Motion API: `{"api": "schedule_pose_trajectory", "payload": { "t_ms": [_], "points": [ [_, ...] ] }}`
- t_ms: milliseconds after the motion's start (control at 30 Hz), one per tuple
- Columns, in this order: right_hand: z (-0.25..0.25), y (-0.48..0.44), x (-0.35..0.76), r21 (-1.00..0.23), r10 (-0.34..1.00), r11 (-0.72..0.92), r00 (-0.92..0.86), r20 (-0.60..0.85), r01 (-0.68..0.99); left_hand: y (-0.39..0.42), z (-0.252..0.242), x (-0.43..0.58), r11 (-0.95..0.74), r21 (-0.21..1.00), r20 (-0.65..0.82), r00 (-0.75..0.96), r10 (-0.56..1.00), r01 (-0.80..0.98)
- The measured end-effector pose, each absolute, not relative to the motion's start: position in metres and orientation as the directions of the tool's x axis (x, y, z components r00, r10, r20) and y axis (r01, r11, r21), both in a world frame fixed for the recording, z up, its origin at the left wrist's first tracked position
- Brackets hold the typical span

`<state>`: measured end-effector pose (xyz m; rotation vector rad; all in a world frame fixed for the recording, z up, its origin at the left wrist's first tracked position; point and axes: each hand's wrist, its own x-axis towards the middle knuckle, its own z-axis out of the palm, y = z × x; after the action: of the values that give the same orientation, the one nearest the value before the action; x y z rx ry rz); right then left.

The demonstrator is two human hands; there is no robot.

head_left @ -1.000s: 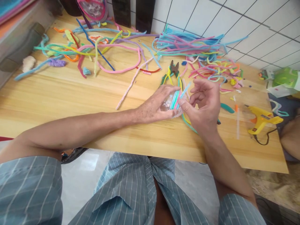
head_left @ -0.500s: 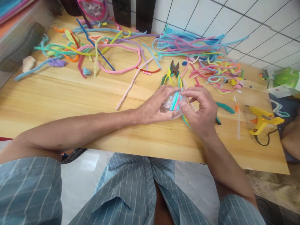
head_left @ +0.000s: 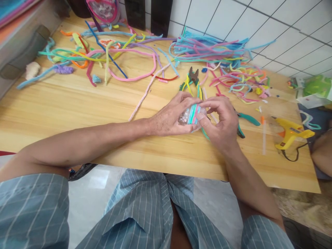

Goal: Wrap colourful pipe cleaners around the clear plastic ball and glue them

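Observation:
A clear, roundish plastic object [head_left: 192,114], banded with blue, green and pink pipe cleaners, is between my hands above the table. My left hand [head_left: 172,116] wraps round its left side, thumb and fingers above and below. On the other side, the fingertips and thumb of my right hand [head_left: 220,119] press on the coloured bands. Just behind my hands lie pliers with dark jaws [head_left: 193,74], and green and yellow pipe cleaners [head_left: 187,84] lie around them. What is under my palms is hidden.
Loose pipe cleaners [head_left: 129,79] spread over the back left. A blue and pink bundle [head_left: 210,48] lies against the tiled wall, with scraps [head_left: 246,83] beside it. A yellow glue gun [head_left: 292,133] and a teal-handled tool [head_left: 249,119] are at the right.
My right hand has shifted very slightly left, and the fingers of my left hand have moved a little on the banded object. The things on the table have stayed put.

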<state>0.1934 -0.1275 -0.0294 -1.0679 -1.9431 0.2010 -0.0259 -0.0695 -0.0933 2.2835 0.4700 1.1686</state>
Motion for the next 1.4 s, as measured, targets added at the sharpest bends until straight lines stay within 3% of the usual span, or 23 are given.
{"api": "schedule_pose_trajectory", "payload": {
  "t_ms": [233,533,867,1100,1400],
  "points": [
    [-0.024,-0.124,0.206,-0.572,0.778,0.616,-0.305,0.548,0.542,-0.067,-0.082,-0.033,-0.699,0.704,0.524,0.572,0.631,0.127],
    [-0.029,-0.133,0.208,-0.466,0.764,0.632,-0.399,0.506,0.619,-0.064,-0.086,-0.034,-0.686,0.714,0.515,0.557,0.651,0.142],
    [-0.041,-0.136,0.208,-0.397,0.726,0.659,-0.401,0.559,0.639,-0.064,-0.089,-0.033,-0.691,0.708,0.525,0.546,0.653,0.145],
    [-0.045,-0.135,0.215,-0.444,0.73,0.663,-0.387,0.563,0.603,-0.064,-0.085,-0.03,-0.477,0.875,0.389,0.462,0.797,0.084],
    [-0.044,-0.137,0.214,-0.467,0.756,0.635,-0.367,0.543,0.616,-0.067,-0.079,-0.027,-0.322,0.947,0.277,0.475,0.835,0.013]
  ]
}}
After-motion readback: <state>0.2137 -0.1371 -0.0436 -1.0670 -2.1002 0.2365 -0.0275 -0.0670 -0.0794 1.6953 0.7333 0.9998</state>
